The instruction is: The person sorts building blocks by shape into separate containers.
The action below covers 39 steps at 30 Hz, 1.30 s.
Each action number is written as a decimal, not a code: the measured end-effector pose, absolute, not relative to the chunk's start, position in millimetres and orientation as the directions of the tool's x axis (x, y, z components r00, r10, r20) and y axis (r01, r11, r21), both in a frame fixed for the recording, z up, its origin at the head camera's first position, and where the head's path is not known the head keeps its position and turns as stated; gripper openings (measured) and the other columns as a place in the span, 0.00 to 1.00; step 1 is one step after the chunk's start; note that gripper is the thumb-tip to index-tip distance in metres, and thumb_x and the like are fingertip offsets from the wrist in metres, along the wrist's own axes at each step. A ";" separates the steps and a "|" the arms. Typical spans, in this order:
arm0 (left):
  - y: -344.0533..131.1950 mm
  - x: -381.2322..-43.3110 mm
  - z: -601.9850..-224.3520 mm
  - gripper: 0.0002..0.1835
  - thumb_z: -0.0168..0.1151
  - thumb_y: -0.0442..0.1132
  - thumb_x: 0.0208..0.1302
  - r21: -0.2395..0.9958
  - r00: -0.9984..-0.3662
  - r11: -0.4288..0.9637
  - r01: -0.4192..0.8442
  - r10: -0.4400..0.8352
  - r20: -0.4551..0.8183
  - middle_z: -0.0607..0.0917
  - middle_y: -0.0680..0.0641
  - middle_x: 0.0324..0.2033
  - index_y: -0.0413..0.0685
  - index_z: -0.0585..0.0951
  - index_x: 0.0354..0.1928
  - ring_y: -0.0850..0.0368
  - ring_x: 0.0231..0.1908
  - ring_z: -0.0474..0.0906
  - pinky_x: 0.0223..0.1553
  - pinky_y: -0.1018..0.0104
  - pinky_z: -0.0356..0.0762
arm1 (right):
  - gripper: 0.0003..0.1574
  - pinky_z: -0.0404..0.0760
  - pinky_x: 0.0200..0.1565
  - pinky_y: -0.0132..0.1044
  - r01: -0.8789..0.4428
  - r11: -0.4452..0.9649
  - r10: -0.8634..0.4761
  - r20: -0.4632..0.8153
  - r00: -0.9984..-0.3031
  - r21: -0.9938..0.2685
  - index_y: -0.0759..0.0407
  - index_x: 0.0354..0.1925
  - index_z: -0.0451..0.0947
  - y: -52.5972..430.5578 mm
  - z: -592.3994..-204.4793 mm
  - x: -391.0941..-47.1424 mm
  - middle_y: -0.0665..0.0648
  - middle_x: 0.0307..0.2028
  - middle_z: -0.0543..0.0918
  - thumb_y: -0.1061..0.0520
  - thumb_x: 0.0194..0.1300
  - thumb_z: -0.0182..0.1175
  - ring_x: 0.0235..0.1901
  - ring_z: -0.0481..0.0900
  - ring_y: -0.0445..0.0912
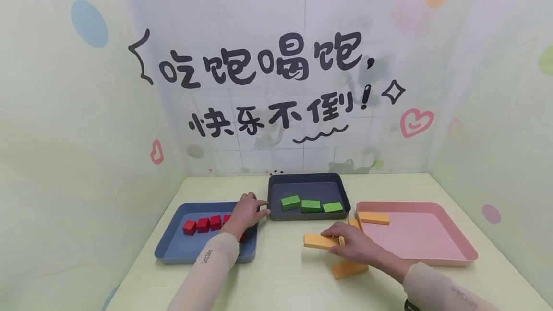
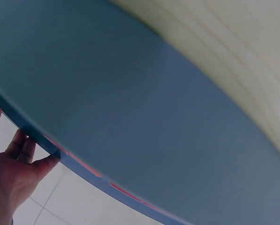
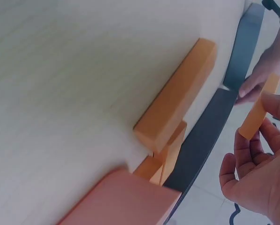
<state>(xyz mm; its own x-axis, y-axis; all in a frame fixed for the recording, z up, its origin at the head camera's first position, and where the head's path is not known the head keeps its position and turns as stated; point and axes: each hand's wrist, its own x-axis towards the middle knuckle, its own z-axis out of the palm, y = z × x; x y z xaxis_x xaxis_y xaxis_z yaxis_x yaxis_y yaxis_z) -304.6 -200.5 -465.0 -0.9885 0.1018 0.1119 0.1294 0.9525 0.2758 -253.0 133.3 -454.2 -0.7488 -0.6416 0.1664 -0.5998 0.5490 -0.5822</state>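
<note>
My right hand (image 1: 355,245) pinches an orange rectangular block (image 1: 317,241) between thumb and fingers, above the table left of the pink tray (image 1: 432,241). Below that hand another orange block (image 1: 349,270) lies on the table. More orange blocks (image 3: 172,152) are by the tray's corner in the right wrist view, partly hidden. My left hand (image 1: 245,216) reaches over the far right corner of the blue tray (image 1: 173,251), fingers extended, fingertips right at the left rim of the dark grey tray (image 1: 271,196). Several red cubes (image 1: 203,225) sit in the blue tray, some hidden by that arm.
Three green blocks (image 1: 311,206) lie along the near side of the dark grey tray. One orange block (image 1: 375,218) is inside the pink tray at its far left. A wall (image 1: 302,157) with printed lettering stands behind the table (image 1: 294,282).
</note>
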 end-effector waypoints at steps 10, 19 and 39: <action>-200.9 -304.6 -464.5 0.22 0.60 0.54 0.56 0.274 -0.986 0.951 0.141 0.112 0.120 0.72 0.44 0.40 0.56 0.80 0.52 0.51 0.41 0.64 0.35 0.61 0.69 | 0.23 0.70 0.45 0.45 -0.519 0.549 -0.579 0.150 -0.802 -0.656 0.47 0.49 0.77 159.9 -443.9 -264.4 0.42 0.41 0.75 0.58 0.53 0.64 0.41 0.71 0.41; -200.8 -304.1 -464.2 0.21 0.61 0.54 0.56 0.281 -0.989 0.951 0.129 0.101 0.109 0.72 0.44 0.41 0.57 0.80 0.51 0.52 0.41 0.64 0.35 0.61 0.69 | 0.20 0.72 0.37 0.44 -0.588 0.575 -0.576 0.230 -0.785 -0.569 0.52 0.45 0.78 192.4 -438.1 -279.4 0.44 0.37 0.77 0.62 0.51 0.64 0.34 0.72 0.42; -200.2 -304.1 -464.4 0.21 0.61 0.53 0.56 0.293 -0.989 0.948 0.125 0.095 0.112 0.72 0.44 0.41 0.57 0.80 0.51 0.52 0.41 0.64 0.35 0.61 0.70 | 0.25 0.70 0.34 0.46 -0.425 0.859 -0.381 0.198 -0.903 -0.286 0.52 0.50 0.78 301.0 -437.9 -319.4 0.53 0.41 0.79 0.50 0.52 0.65 0.35 0.74 0.48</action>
<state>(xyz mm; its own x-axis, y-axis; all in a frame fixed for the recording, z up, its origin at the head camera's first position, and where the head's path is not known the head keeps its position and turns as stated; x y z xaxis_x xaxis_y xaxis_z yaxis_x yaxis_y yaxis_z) -304.1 -200.2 -464.4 -0.9892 0.0955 0.1116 0.1246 0.9480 0.2930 -319.4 301.0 -437.9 -0.9032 -0.3808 0.1982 -0.4249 0.8587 -0.2864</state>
